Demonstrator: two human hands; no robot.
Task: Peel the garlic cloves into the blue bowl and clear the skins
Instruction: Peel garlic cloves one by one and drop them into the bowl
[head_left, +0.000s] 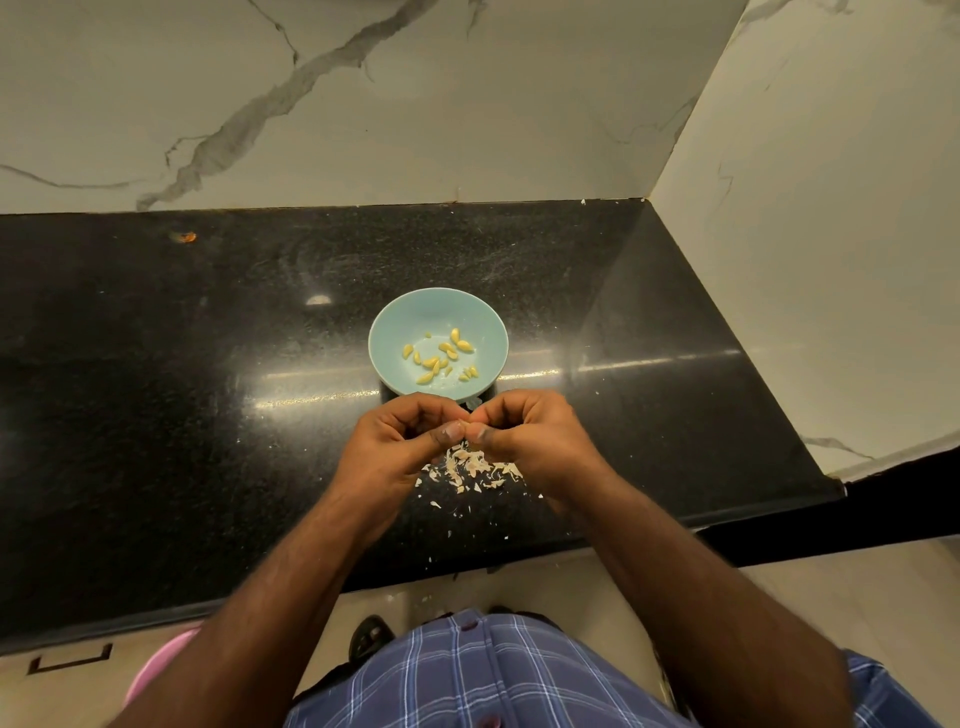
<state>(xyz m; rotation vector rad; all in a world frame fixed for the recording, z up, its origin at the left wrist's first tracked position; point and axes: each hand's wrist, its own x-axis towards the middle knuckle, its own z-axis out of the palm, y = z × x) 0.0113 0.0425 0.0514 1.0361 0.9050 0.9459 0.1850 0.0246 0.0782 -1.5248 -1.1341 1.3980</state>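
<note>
Two hands, the left hand (400, 441) and right hand (524, 436), meet fingertip to fingertip just short of the blue bowl (387, 332) of peeled cloves (439, 356), likely pinching a small, slippery clove, hidden; papery skins (470, 467) litter the desk (208, 364) below

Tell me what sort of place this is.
Most likely a home kitchen: a polished black stone counter set into a corner of marble-look wall panels, with a blue bowl of peeled garlic cloves and a heap of skins on it.
</note>
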